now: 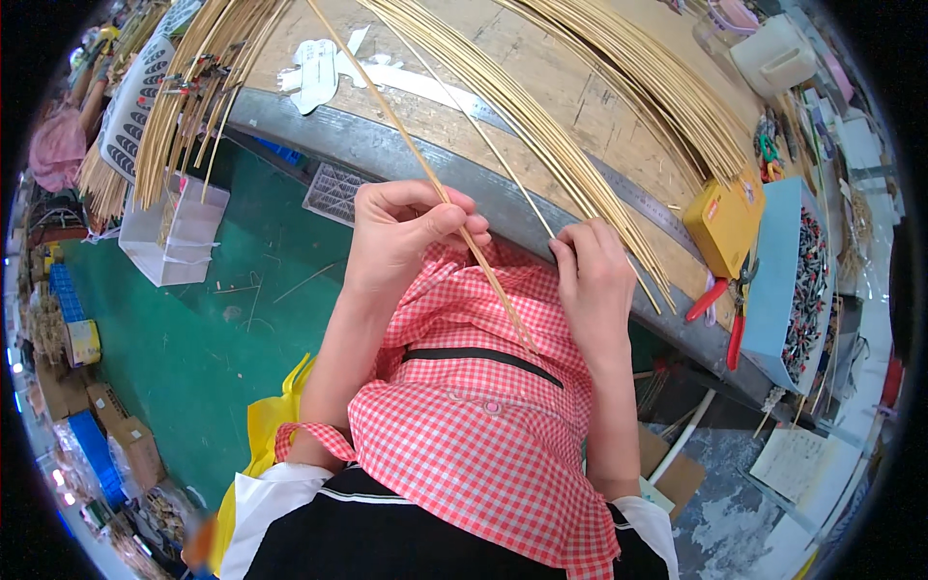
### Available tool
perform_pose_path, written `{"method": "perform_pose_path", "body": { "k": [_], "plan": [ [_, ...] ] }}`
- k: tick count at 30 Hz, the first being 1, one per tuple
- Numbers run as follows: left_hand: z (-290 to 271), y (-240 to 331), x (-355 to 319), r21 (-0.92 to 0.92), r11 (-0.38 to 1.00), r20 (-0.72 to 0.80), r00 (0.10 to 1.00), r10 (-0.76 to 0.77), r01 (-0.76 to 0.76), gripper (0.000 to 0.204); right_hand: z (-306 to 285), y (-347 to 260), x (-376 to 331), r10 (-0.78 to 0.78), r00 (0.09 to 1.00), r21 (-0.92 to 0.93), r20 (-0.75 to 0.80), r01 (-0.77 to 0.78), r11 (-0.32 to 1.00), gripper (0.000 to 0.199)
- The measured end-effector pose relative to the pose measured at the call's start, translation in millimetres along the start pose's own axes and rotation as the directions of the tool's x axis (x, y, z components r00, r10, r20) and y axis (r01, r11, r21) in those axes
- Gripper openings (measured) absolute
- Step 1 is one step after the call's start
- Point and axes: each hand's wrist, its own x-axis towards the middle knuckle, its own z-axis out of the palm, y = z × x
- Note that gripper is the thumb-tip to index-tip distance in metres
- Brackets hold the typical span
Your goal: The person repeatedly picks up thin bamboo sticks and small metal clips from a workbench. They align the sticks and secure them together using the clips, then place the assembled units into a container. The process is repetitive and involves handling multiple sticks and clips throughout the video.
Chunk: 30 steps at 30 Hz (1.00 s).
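Note:
My left hand (401,237) is closed around a long thin cane (498,290), pinching it between thumb and fingers. That cane slants from the far edge of the view, over the bench, down in front of my apron. My right hand (596,275) has its thumb and forefinger closed on the near end of a thinner pale stick (522,189), which reaches back across the bench. Just beside this stick, a loose bundle of similar canes (541,126) lies on the wooden bench top (454,159), its ends overhanging the metal front edge.
A second cane bundle (628,58) lies farther back. Right of my right hand are a yellow box (717,230), red-handled pliers (739,324) and a light blue box (773,280) of small dark parts. Clipped canes (184,116) hang over the bench's left side, near a white bin (169,246).

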Motion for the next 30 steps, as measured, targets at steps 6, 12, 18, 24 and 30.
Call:
{"method": "perform_pose_path", "body": {
  "k": [6,12,18,24,30],
  "plan": [
    [1.0,2.2,-0.1,0.001,0.999,0.008,0.999,0.034,-0.034,0.015,3.4,1.1,2.6,0.019,1.000,-0.101,0.013,-0.017,0.995,0.006],
    [-1.6,2.2,0.9,0.005,0.999,-0.005,0.999,0.034,-0.034,0.013,-4.3,4.1,2.8,0.151,0.988,0.131,-0.025,-0.147,0.980,0.006],
    [-2.0,3.8,1.0,0.004,0.999,-0.007,0.999,0.036,-0.036,0.013,-2.5,9.3,1.9,0.173,0.985,0.152,-0.018,-0.168,0.974,0.012],
    [-1.6,2.7,2.8,0.006,0.999,-0.012,0.999,0.038,-0.038,0.014,-17.6,4.4,8.0,0.357,0.934,0.252,-0.036,-0.337,0.907,0.010],
    [-2.3,3.2,0.5,-0.001,0.999,-0.002,0.999,0.049,-0.049,0.013,-36.6,45.8,26.8,0.128,0.937,-0.105,-0.326,-0.170,0.980,0.008]
  ]
}}
